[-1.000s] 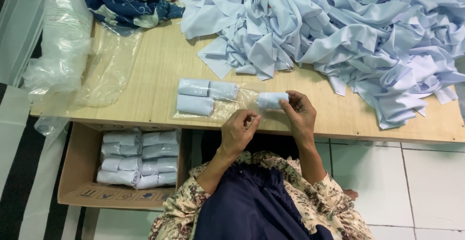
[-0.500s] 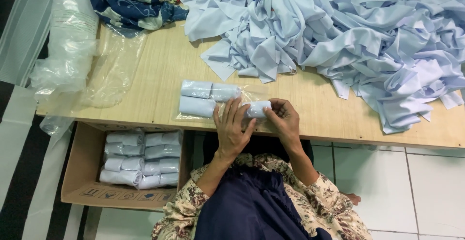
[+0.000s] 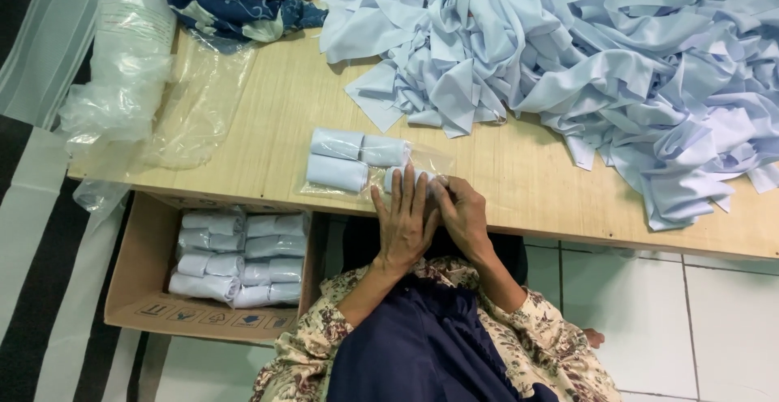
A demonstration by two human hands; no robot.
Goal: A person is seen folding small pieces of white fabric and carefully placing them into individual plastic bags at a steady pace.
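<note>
Left hand (image 3: pixel 403 222) lay flat, fingers spread, grip open, pressing a clear bag (image 3: pixel 375 167) of rolled pale-blue cloth at the worktop (image 3: pixel 268 118) near edge. Right hand (image 3: pixel 464 215) curled beside it, touching; its grip couldn't be told. Beyond lay heaped blue fabric (image 3: pixel 584 53).

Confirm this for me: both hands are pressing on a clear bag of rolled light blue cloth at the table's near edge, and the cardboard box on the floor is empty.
Not quite. The head view shows the cardboard box filled with wrapped light blue rolls, not empty. The rest holds: the left hand and right hand press on the clear bag at the table edge.
</note>
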